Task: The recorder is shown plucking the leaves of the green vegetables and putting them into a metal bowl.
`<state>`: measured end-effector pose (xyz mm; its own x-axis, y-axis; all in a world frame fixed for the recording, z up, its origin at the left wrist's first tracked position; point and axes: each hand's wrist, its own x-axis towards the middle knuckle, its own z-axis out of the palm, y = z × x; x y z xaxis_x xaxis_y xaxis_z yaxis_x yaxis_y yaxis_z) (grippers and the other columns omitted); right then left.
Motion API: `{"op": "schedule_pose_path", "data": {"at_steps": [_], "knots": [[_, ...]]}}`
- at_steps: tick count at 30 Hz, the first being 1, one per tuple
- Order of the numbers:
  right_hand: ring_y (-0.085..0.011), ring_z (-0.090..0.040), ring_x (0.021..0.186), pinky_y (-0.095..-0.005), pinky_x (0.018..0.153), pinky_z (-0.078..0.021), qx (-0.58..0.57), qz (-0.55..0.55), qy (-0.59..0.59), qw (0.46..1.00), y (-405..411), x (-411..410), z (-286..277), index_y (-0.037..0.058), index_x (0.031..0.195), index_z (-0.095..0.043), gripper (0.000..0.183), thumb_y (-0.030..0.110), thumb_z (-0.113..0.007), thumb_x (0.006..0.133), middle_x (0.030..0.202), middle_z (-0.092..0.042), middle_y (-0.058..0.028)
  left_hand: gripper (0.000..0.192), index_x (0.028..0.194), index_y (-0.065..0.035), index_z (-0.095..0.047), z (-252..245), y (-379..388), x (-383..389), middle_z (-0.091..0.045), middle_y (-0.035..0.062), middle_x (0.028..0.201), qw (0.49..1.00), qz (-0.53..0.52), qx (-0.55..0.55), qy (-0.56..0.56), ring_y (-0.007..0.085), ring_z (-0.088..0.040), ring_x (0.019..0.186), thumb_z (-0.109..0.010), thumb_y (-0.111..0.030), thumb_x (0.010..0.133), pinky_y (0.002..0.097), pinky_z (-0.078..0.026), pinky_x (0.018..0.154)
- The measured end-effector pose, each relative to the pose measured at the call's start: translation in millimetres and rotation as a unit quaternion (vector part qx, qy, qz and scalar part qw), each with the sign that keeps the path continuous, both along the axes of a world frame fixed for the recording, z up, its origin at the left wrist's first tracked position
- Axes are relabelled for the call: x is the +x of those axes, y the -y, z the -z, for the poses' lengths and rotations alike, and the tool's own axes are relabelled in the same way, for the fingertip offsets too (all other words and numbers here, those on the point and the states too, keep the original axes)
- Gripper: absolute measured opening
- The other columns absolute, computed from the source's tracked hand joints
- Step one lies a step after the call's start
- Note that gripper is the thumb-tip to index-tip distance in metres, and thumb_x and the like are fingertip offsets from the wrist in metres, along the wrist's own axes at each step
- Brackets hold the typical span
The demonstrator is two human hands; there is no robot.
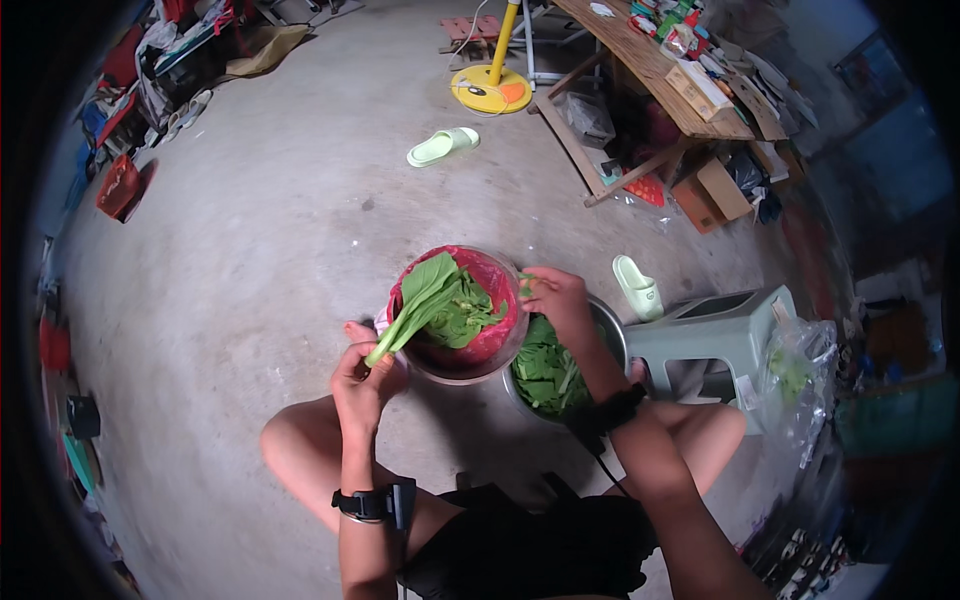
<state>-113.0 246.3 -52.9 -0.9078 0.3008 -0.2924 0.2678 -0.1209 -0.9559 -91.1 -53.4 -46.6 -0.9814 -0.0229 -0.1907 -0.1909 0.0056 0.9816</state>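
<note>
My left hand (360,386) grips the pale stem end of a bunch of leafy greens (420,300), whose leaves reach over a bin lined with a red plastic bag (504,315). Loose leaves and scraps (457,322) lie inside that bag. Between the fingertips of my right hand (559,300) is a small green leaf piece (527,285), held just past the bin's right rim. Beneath my right forearm stands a round metal basin (619,330), partly hidden by it, with a heap of green leaves (544,367) inside.
A grey-green plastic stool (690,334) stands right of the basin, a clear plastic bag (799,390) with greens at its side. Two pale green slippers (442,147) (637,287) lie apart on the concrete floor. Farther off are a yellow round stand base (480,94) and a cluttered wooden table (645,67).
</note>
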Motion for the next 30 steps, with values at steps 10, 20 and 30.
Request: {"op": "schedule_pose_path", "data": {"at_steps": [10,20,30], "knots": [[-0.0113,-0.058,0.07,-0.0229,0.062,-0.0473,0.283,-0.045,-0.168,0.943,42.4,3.4,11.3,-0.0035,0.097,-0.059,0.02,0.005,-0.064,0.079,0.088,-0.061,-0.0087,0.021,0.107,0.0026,-0.055,-16.6,-18.2,-0.1,-0.063,0.0096,0.086,0.957,0.037,0.246,0.151,0.0103,-0.057,0.062,-0.055,-0.001,0.086,0.0221,-0.051,0.057],[-0.0044,-0.052,0.055,-0.0163,0.045,-0.0401,0.071,-0.095,-0.105,0.987,100.4,24.5,-35.8,-0.0018,0.087,-0.057,0.014,0.008,-0.065,0.081,0.073,-0.06,-0.0043,0.026,0.113,0.0063,-0.052,-26.3,-46.3,7.6,-0.061,0.0125,0.097,0.965,0.149,0.201,0.079,0.0177,-0.063,0.084,-0.045,0.005,0.088,0.0256,-0.053,0.075],[-0.0067,-0.056,0.057,-0.0197,0.047,-0.0459,0.116,-0.101,-0.029,0.988,102.7,31.3,-30.2,-0.0039,0.076,-0.056,0.011,0.004,-0.063,0.077,0.07,-0.059,-0.006,0.02,0.098,0.002,-0.058,-15.1,-58.2,18.8,-0.058,0.0001,0.07,0.987,0.141,0.055,-0.045,0.0036,-0.052,0.062,-0.055,0.005,0.079,0.0185,-0.044,0.058]]}}
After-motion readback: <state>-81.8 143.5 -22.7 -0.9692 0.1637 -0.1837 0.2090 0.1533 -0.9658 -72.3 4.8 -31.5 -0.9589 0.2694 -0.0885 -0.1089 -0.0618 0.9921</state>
